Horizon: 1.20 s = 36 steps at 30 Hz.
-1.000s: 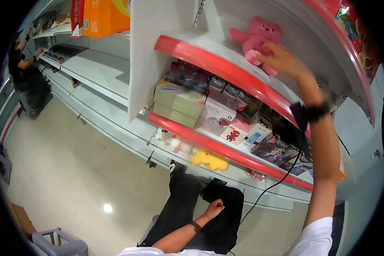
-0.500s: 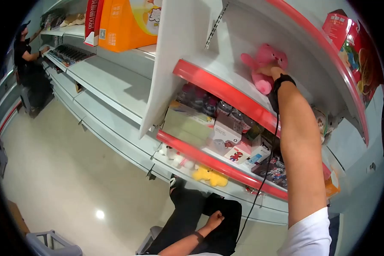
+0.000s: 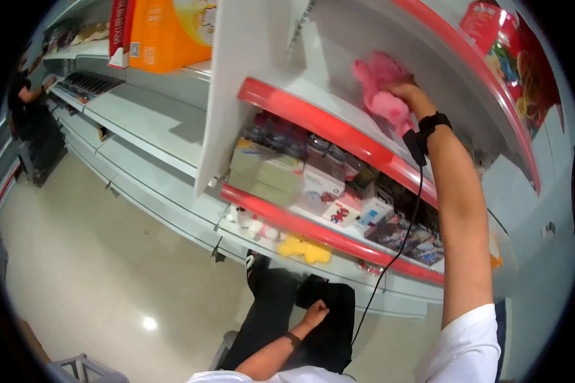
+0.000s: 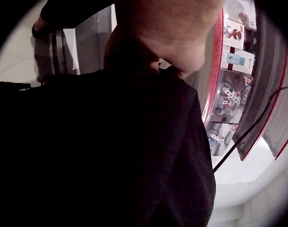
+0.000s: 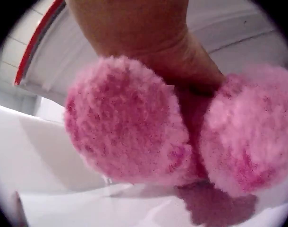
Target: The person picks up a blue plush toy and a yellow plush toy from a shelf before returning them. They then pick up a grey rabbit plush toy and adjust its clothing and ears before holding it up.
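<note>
A pink plush bear [image 3: 378, 67] is on the upper red-edged shelf in the head view. My right hand [image 3: 402, 89] grips it round the middle, thumb and fingers largely hidden by plush and wrist. In the right wrist view the bear's two round fuzzy feet [image 5: 125, 120] face the camera, close over the white shelf surface, with a shadow below. My left hand [image 3: 314, 313] rests on my black-trousered thigh, fingers loosely curled and holding nothing. In the left wrist view dark cloth covers most of that hand's surroundings.
Below stand a pale green box [image 3: 265, 171], several small boxes and bottles behind a red shelf edge [image 3: 313, 226]. A yellow plush toy [image 3: 305, 249] lies lower. A black cable [image 3: 399, 249] hangs from my right wrist. A white partition [image 3: 227, 83] divides the shelves; a person [image 3: 35, 127] is far left.
My right hand has gone from the bear's front to a grip round its body. The bear has turned, its face now away from view. My left hand stays on the thigh.
</note>
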Each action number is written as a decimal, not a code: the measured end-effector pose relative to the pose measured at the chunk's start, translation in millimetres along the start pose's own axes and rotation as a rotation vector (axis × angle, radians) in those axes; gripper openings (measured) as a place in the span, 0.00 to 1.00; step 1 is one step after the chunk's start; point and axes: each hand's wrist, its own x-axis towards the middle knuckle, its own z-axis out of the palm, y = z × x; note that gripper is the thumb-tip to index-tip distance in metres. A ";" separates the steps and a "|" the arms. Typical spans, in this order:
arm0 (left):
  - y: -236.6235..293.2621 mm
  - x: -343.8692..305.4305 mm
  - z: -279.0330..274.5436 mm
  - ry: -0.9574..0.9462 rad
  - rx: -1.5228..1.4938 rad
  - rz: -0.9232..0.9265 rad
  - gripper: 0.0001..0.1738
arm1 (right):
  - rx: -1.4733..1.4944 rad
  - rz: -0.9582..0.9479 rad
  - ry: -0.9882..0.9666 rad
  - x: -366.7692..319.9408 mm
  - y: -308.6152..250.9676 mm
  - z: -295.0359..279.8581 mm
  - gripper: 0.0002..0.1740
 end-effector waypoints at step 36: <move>22.0 -24.4 -22.8 -0.134 -0.045 -0.310 0.02 | 0.010 -0.032 -0.221 -365.4 258.5 349.6 0.45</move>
